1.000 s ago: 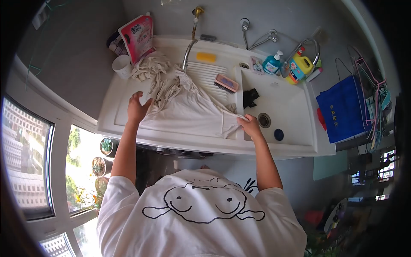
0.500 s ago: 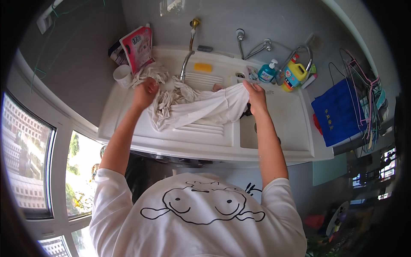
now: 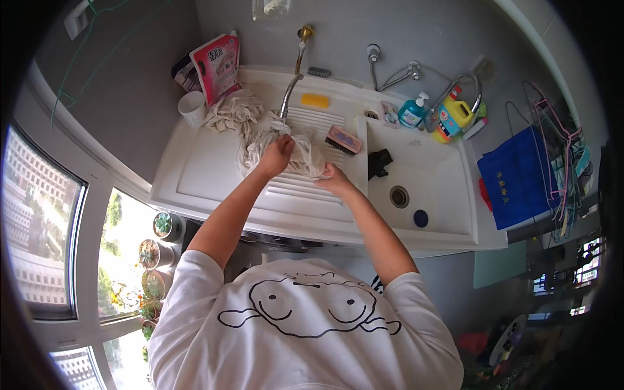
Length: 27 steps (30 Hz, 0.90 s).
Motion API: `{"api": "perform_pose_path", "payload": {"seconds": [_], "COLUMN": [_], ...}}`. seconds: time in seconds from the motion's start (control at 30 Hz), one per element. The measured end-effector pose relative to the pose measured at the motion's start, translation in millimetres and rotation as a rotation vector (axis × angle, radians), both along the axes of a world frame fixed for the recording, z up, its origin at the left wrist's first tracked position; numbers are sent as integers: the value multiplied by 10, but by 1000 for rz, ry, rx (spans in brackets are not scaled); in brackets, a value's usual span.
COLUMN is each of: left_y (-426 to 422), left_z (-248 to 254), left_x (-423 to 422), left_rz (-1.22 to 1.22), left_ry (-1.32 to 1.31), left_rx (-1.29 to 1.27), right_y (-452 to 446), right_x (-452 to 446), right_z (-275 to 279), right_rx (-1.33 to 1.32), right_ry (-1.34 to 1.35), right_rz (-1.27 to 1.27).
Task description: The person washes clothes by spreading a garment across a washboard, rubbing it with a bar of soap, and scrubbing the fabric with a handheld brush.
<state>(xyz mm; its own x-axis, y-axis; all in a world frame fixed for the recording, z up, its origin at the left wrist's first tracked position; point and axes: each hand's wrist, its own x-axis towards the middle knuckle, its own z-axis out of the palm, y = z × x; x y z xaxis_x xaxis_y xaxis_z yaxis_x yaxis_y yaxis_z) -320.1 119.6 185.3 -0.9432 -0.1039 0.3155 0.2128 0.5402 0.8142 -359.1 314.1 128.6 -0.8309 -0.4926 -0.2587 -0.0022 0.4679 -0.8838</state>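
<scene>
A wet-looking white garment lies bunched on the ribbed washboard part of the white sink counter. My left hand is closed on its upper side, just below the end of the flexible metal faucet. At the garment's lower right edge, my right hand pinches the fabric between thumb and fingers. To the right of the cloth rests a pink scrubbing brush. Another crumpled whitish cloth sits farther back on the left, close to the garment.
A white cup and a pink detergent pouch stand at back left. Behind the washboard lies a yellow bar. The basin holds a black object. Blue soap and yellow bottles stand behind it.
My right hand has moved left and lower, and my left hand right and lower. The garment, stretched out between them before, is now gathered up, exposing the brush and basin.
</scene>
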Motion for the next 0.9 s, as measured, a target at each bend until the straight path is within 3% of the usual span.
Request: {"api": "perform_pose_path", "payload": {"seconds": [0.03, 0.1, 0.13, 0.2, 0.23, 0.33, 0.4, 0.47, 0.5, 0.53, 0.63, 0.7, 0.73, 0.8, 0.87, 0.9], "left_y": [-13, 13, 41, 83, 73, 216, 221, 139, 78, -3, -249, -416, -481, -602, -745, -885], "left_z": [86, 237, 324, 508, 680, 1154, 1215, 1103, 944, 781, 6, -234, -293, -406, -439, -608], "left_x": [-57, -157, -183, -194, -158, 22, 3, -73, -109, -100, -210, -255, -293, -398, -501, -621], "left_rz": [1, -102, -102, -149, -261, -311, -308, -279, -138, -72, 120, 272, 281, 238, 216, 265], "left_ry": [0, -23, -20, -180, -333, -342, -317, -197, -106, -298, -138, -142, -135, -183, -339, -494], "left_rx": [-4, 124, 119, 566, 735, 800, 918, 852, 678, 731, 565, -301, -291, -893, -1106, -1094], "right_y": [-81, -284, -349, -464, -488, -458, -385, -277, -202, -154, 31, 288, 333, 421, 484, 471], "right_x": [116, 264, 244, 104, 21, -110, -195, -310, -372, -437, -165, -223, -204, -90, -40, 13], "right_z": [47, 229, 289, 404, 504, 978, 1223, 1322, 1217, 1130, 1398, 1373, 1436, 1642, 1839, 1973], "right_rx": [-10, -327, -332, -811, -814, -771, -763, -701, -735, -772, -652, -604, -598, -655, -579, -539], "right_ry": [20, -306, -304, -568, -538, -243, -60, -138, -82, -23, -26, -59, -75, -4, 74, 37], "right_rz": [35, -115, -114, -335, -353, -422, -482, -568, -578, -583, -673, -632, -619, -507, -521, -546]}}
